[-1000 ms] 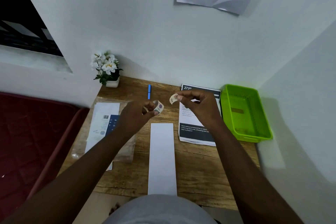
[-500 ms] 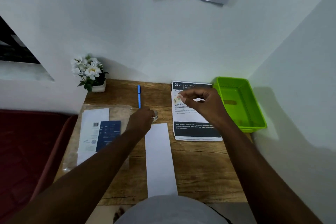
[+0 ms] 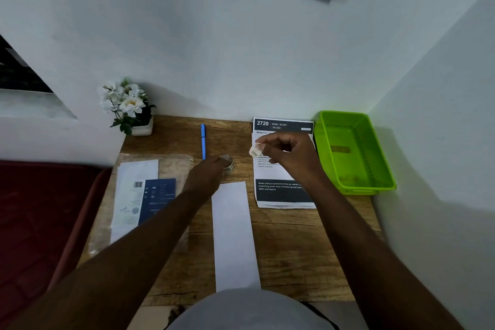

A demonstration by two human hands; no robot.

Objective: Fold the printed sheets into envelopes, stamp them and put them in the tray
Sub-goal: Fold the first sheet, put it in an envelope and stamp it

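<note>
Since a second ago the left hand point(image 3: 207, 177) has dropped from mid-air to the desk point(image 3: 294, 244), setting the small roll of stamps point(image 3: 229, 163) down just beyond the far end of the folded white sheet point(image 3: 233, 233); its fingers are curled over the roll, touching it. The right hand point(image 3: 288, 154) has drifted a little right and now hovers over the printed sheet point(image 3: 281, 193), thumb and forefinger pinched together on one torn-off stamp point(image 3: 254, 151). That stamp is tiny, light and limp, and probably tacky on one face, so it is best held by its very edge as now and pressed flat with a fingertip. The folded sheet lies lengthwise at the middle of the desk, thin and easily creased or slid; a steadying palm would help. The green tray point(image 3: 356, 185) stands at the right edge, well apart from it. Both forearms reach forward, the right wrist bent down.
</note>
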